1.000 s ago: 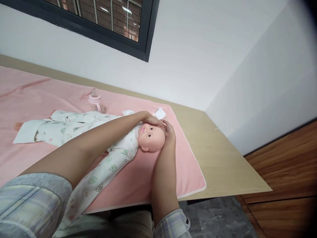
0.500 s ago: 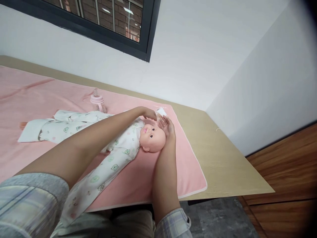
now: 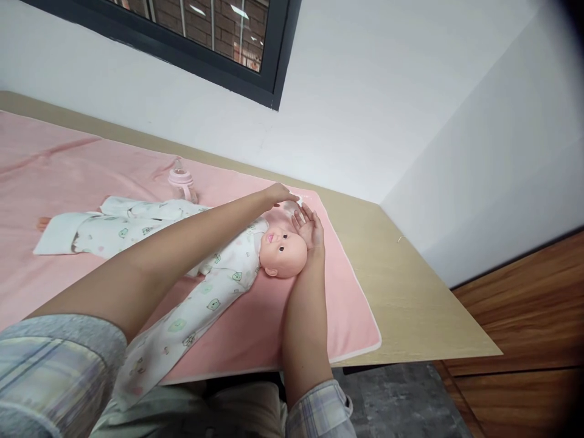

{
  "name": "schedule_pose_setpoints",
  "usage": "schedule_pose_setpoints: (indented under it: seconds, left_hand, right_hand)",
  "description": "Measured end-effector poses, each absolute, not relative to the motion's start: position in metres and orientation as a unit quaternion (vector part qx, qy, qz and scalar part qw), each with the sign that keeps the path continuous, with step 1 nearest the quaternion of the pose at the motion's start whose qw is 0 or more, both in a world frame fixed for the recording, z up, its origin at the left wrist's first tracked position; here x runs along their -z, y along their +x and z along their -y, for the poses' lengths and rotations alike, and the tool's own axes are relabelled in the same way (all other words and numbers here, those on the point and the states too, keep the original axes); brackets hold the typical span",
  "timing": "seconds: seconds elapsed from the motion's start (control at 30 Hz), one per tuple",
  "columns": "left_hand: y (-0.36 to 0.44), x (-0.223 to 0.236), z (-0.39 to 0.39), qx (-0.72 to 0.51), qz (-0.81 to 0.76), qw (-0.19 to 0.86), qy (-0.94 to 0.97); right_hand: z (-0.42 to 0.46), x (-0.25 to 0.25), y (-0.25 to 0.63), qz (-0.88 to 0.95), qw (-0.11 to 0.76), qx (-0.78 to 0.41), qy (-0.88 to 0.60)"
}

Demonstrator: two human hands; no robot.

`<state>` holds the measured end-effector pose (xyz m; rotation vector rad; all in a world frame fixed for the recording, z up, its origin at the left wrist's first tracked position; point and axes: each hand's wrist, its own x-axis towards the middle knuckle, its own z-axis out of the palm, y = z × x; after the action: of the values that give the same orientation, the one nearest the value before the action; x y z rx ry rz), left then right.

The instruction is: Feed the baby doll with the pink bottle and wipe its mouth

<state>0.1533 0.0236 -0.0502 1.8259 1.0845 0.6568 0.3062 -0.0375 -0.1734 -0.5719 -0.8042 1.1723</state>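
A baby doll (image 3: 283,255) in white printed clothes lies on its back on a pink blanket (image 3: 337,304). Its bald head points right, against the inside of my right wrist. My right hand (image 3: 310,228) is palm up beyond the head, fingers loosely spread. Across the doll's body reaches my left arm. My left hand (image 3: 281,194) has its fingers bent down over a white cloth end (image 3: 298,199), which looks like the doll's far sleeve; its fingertips are partly hidden. The near sleeve (image 3: 182,322) of the doll hangs toward my lap, over the blanket's front edge.
A pink baby bottle (image 3: 181,182) with a handle stands on the blanket behind the doll. The wooden table (image 3: 387,274) extends right of the blanket to a corner. A white wall (image 3: 347,91) with a dark-framed window (image 3: 274,73) rises behind, and wooden panels (image 3: 524,304) are at right.
My left hand has moved up and to the right, over the white cloth end, which is now mostly covered. My right hand has shifted only slightly, its fingers still spread.
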Motion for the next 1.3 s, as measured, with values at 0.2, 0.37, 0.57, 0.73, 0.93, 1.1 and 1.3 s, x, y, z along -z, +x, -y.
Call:
schedule_pose_setpoints:
  seconds: [0.2, 0.37, 0.57, 0.73, 0.93, 1.1, 1.3]
  left_hand:
    - [0.135, 0.04, -0.017, -0.341, -0.393, 0.431, 0.737]
    - [0.092, 0.025, -0.008, -0.345, -0.242, 0.435, 0.796]
    - [0.034, 0.013, 0.026, -0.248, -0.151, 0.492, 0.821]
    - [0.01, 0.016, 0.039, -0.157, -0.118, 0.521, 0.831]
    - [0.012, 0.029, 0.036, -0.107, -0.111, 0.432, 0.889]
    - [0.02, 0.041, 0.036, -0.111, -0.133, 0.366, 0.914]
    - [0.025, 0.049, 0.042, -0.129, -0.159, 0.304, 0.93]
  right_hand:
    - [0.042, 0.169, 0.305, 0.336, 0.74, -0.529, -0.245]
    - [0.036, 0.173, 0.305, 0.304, 0.752, -0.526, -0.254]
    - [0.027, 0.182, 0.307, 0.289, 0.754, -0.523, -0.272]
    - [0.024, 0.188, 0.306, 0.285, 0.753, -0.515, -0.294]
    - [0.031, 0.186, 0.296, 0.274, 0.752, -0.502, -0.328]
    - [0.036, 0.183, 0.286, 0.261, 0.735, -0.509, -0.365]
    - [0.045, 0.179, 0.275, 0.28, 0.735, -0.488, -0.377]
